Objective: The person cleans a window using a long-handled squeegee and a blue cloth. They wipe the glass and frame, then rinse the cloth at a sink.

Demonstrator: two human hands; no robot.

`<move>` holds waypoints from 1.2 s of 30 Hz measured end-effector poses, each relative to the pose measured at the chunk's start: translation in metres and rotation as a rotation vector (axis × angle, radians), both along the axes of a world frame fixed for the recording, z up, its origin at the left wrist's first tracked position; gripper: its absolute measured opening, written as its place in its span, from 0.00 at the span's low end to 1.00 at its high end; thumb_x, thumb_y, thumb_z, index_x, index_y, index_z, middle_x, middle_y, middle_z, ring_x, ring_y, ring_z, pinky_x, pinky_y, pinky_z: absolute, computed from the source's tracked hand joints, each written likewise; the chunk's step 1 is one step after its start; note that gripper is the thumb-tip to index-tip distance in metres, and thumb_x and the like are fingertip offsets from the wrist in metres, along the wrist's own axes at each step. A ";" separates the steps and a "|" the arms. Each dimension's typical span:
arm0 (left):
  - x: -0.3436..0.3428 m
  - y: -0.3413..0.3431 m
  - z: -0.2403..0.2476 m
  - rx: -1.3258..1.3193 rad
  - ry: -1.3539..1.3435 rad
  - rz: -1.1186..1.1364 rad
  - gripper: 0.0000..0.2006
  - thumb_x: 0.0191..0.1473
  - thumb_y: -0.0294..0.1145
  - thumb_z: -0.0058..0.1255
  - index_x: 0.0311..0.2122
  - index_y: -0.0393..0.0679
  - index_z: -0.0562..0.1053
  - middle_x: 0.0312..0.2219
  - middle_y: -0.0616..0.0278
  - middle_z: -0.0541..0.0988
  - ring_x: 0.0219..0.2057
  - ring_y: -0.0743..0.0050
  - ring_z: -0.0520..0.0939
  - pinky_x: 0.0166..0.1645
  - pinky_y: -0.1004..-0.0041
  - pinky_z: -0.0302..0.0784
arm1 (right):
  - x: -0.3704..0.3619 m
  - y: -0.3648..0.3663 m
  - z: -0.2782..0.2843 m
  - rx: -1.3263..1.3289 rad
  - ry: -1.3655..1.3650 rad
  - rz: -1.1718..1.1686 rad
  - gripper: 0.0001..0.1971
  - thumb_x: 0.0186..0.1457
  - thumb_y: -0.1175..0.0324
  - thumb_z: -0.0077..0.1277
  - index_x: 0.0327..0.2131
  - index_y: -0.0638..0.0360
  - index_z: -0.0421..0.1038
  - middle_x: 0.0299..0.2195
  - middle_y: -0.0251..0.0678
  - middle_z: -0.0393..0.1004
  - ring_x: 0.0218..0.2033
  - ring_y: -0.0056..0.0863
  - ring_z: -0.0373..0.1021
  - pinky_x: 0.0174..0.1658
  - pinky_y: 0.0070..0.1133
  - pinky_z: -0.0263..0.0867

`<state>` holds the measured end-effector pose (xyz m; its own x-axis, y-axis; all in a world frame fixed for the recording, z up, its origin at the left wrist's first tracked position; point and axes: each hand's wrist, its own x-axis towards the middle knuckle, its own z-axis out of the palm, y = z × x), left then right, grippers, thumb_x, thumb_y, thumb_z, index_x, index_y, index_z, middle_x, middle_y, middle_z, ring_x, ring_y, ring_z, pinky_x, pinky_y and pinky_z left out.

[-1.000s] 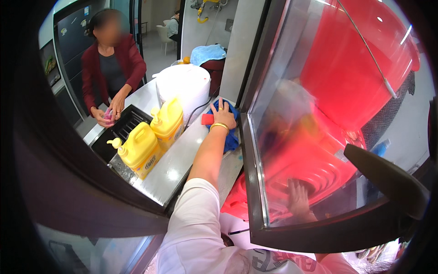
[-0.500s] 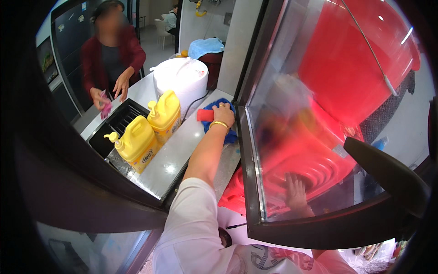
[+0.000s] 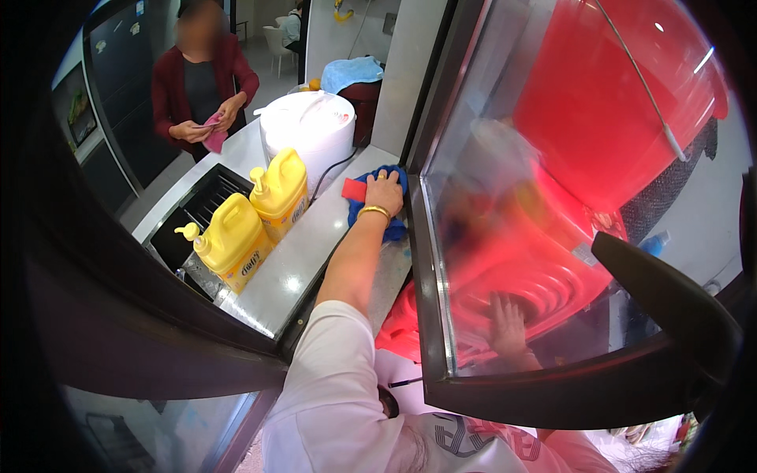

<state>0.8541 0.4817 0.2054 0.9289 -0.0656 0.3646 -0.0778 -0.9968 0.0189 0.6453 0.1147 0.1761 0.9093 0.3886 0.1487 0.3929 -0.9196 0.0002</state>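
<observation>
My left hand [image 3: 384,194], with a gold bracelet at its wrist, presses a bunched blue cloth [image 3: 380,227] onto the ledge beside the dark window frame. Its fingers curl over the cloth, and a flat red piece [image 3: 354,189] shows at their left edge. Whether that piece belongs to the cloth, I cannot tell. Through the glass pane [image 3: 473,165] on the right, my right hand [image 3: 507,322] appears with fingers stretched out, in front of a large red plastic tub [image 3: 544,276]. It seems flat against the pane, though contact is hard to make out.
Two yellow pump jugs [image 3: 235,244] stand on the white counter [image 3: 288,276], beside a black drainer [image 3: 206,206]. Behind them is a white round appliance [image 3: 307,134] with a black cord. Across the counter, a person [image 3: 201,94] handles a pink cloth [image 3: 214,135]. A dark window handle [image 3: 662,284] juts in at right.
My left hand has shifted only slightly on the blue cloth, now covering more of the red piece. The person opposite has brought both hands together on the pink cloth, away from the drainer.
</observation>
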 end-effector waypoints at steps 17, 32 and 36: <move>-0.008 -0.028 0.021 -0.380 -0.097 0.018 0.10 0.49 0.32 0.46 0.33 0.43 0.77 0.39 0.54 0.73 0.43 0.51 0.75 0.43 0.54 0.71 | -0.009 0.007 0.013 0.036 -0.050 0.054 0.45 0.46 0.53 0.56 0.64 0.52 0.43 0.59 0.54 0.52 0.52 0.61 0.57 0.55 0.49 0.52; -0.080 -0.053 0.022 -0.266 -0.039 -0.075 0.09 0.49 0.30 0.44 0.29 0.42 0.77 0.35 0.55 0.76 0.36 0.54 0.78 0.38 0.59 0.76 | -0.006 0.009 0.011 -0.001 -0.010 0.001 0.50 0.40 0.55 0.61 0.64 0.52 0.41 0.58 0.51 0.53 0.54 0.53 0.56 0.55 0.44 0.53; -0.151 -0.071 0.018 -0.216 -0.103 -0.104 0.07 0.46 0.30 0.46 0.26 0.45 0.77 0.32 0.58 0.74 0.33 0.58 0.77 0.33 0.60 0.73 | -0.002 0.008 -0.001 0.001 -0.064 -0.009 0.51 0.39 0.55 0.62 0.64 0.51 0.41 0.59 0.48 0.52 0.57 0.52 0.54 0.55 0.45 0.52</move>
<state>0.7032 0.4103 0.2235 0.8787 -0.0688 0.4724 -0.1919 -0.9570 0.2176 0.6429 0.1223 0.1748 0.9013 0.3804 0.2071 0.3839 -0.9230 0.0244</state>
